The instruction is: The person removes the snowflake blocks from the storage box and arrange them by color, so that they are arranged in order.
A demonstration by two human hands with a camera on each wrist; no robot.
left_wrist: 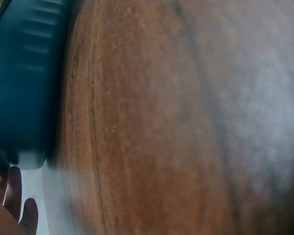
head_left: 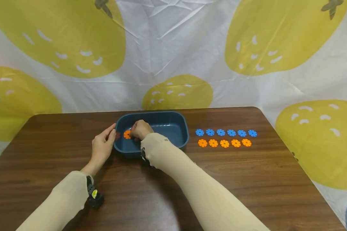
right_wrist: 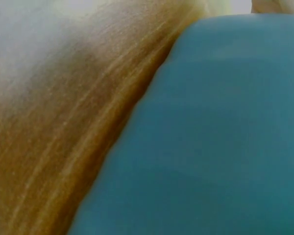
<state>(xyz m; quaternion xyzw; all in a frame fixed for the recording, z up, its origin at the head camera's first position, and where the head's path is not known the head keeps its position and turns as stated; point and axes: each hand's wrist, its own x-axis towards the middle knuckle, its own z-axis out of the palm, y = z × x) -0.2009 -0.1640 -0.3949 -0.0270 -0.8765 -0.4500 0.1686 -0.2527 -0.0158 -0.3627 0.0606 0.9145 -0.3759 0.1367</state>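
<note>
A dark blue plastic tub (head_left: pixel 173 131) stands at the back of the wooden table. My left hand (head_left: pixel 102 144) touches the tub's left end, its fingers against the outer wall; the left wrist view shows several fingertips (left_wrist: pixel 13 188) there. Inside the tub, my right hand (head_left: pixel 142 129) reaches down with bent fingers. Right beside its fingertips is an orange notched disc (head_left: pixel 127 134); whether they pinch it cannot be made out. Dim reddish patches, discs or reflections, show near it. In the right wrist view the tub wall (right_wrist: pixel 210 137) hides the right fingers.
Right of the tub, a row of blue notched discs (head_left: pixel 221 132) lies flat on the table (head_left: pixel 263 179). A row of orange notched discs (head_left: pixel 224 143) lies in front of it. Behind the table hangs a white cloth (head_left: pixel 173 48) with yellow fruit shapes.
</note>
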